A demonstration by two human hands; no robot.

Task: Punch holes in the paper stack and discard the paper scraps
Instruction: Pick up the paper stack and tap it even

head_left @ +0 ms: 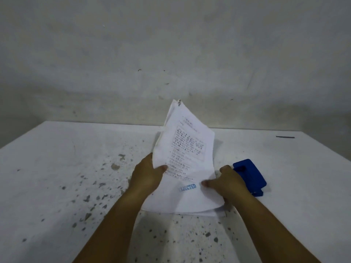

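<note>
A stack of white printed sheets (187, 149) with a blue stamp near its lower end is held tilted up off the table, its far corner raised toward the wall. My left hand (147, 172) grips the stack's left edge, thumb on top. On the right side of the stack, my right hand (228, 182) holds it with the thumb pressed next to the stamp. A blue hole punch (250, 175) lies on the table just right of my right hand, partly hidden behind it.
The white table (66, 168) is speckled with dark chipped spots. A grey wall (171, 54) rises right behind the table's far edge. A small dark strip (284, 137) lies at the far right of the tabletop.
</note>
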